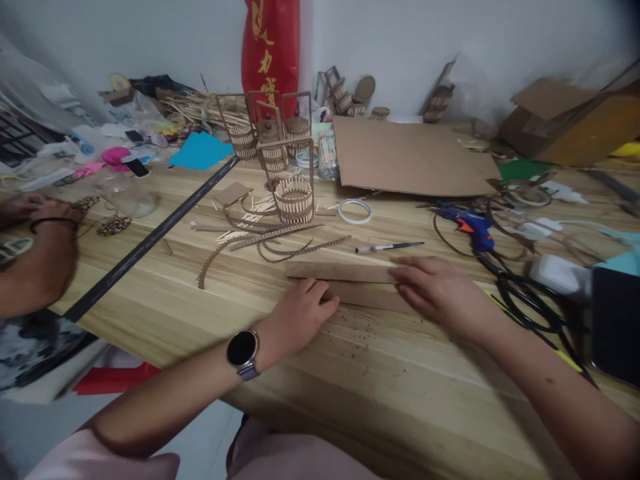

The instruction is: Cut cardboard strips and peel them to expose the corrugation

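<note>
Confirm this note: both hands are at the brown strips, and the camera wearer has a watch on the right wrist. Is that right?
Not quite: the head view shows the watch on the left wrist, not the right one. The left hand and right hand are at the brown strips, as noted.

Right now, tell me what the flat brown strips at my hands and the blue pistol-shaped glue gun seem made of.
Flat brown strips: probably cardboard, matte; they share the dull brown of the large flat sheet behind. Blue pistol-shaped glue gun: likely smooth plastic, from its evenly coloured, curved body.
</note>
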Demonstrator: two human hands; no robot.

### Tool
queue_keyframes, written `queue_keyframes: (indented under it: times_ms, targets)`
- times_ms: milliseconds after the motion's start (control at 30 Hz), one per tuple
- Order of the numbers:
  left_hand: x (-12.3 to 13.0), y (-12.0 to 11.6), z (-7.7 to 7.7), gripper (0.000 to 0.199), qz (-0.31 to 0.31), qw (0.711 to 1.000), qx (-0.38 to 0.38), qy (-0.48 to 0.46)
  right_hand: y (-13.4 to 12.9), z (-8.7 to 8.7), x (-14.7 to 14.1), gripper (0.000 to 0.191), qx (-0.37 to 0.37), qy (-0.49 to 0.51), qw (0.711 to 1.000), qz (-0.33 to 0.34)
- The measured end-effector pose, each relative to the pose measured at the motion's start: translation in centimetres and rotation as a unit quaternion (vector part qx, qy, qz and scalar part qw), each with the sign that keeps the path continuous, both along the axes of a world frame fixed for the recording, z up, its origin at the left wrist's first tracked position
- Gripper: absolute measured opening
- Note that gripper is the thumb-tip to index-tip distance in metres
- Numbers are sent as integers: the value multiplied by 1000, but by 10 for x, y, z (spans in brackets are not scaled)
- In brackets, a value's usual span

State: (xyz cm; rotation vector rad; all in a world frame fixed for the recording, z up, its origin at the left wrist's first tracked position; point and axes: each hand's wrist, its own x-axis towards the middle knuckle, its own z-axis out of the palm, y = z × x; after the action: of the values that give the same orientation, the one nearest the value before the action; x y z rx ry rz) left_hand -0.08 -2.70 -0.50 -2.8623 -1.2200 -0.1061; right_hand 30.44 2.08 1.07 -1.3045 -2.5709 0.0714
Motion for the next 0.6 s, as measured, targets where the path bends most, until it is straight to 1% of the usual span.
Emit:
queue_keyframes:
  times_ms: [67,167,233,300,367,467,533,600]
  targets:
    - [1,3,1,29,13,1000,-10,-19,-5,3,9,34,28,12,998,-55]
    - [6,5,3,19,22,998,-30,-45,-22,7,36,37,40,24,988,-147]
    - [8,6,2,16,22,996,-42,-73,-37,5,58,36,41,19,975,-218]
    - [10,7,-1,15,17,992,-57,-110,-51,-2,75,33,33,12,963,-269]
    - [9,7,-4,15,1,987,-70,-146,-59,-13,85,35,29,7,955,-296]
    - [7,8,-7,15,-41,978,-84,-187,-63,-29,92,39,33,14,946,-322]
    - [5,8,-7,15,-73,972,-91,-204,-63,-35,95,40,36,19,939,-342]
    - [2,8,-7,14,-103,967,-102,-212,-63,-37,100,38,31,26,933,-358]
